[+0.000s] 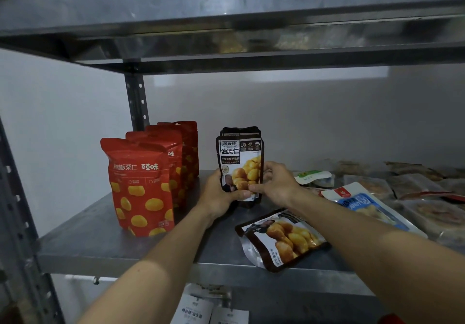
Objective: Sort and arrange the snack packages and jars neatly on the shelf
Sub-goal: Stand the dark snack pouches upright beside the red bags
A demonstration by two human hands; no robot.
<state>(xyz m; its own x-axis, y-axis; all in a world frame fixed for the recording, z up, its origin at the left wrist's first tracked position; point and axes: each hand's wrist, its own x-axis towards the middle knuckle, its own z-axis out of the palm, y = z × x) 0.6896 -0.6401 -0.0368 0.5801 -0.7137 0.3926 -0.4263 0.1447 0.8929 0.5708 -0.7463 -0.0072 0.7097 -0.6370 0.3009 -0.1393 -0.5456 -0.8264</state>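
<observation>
At the far left of the metal shelf [100, 235], the red chestnut pouches [141, 185] are seen standing upright in a tidy file, one behind another. This group is judged to be finished.

Just to their right, a dark chestnut pouch [240, 162] is held upright between both hands, and its base appears to rest on the shelf. A second dark pouch [239, 131] is stood close behind it, so a new row is judged to have been started. The left hand [221, 195] is wrapped round the pouch's lower left edge, with the thumb laid across the front. The right hand [274, 183] is closed on the lower right edge, its thumb pressed to the front and its fingers curled behind.

Nearer the shelf's front edge, a third dark pouch [281, 238] is left lying flat and askew, not yet stood up. Further right, a green-and-white packet [312, 176], a blue-and-white package [362, 203] and a heap of clear packets [427, 198] are spread flat and overlapping, unsorted. No jars can be made out. Most of the sorting is therefore judged to remain.
</observation>
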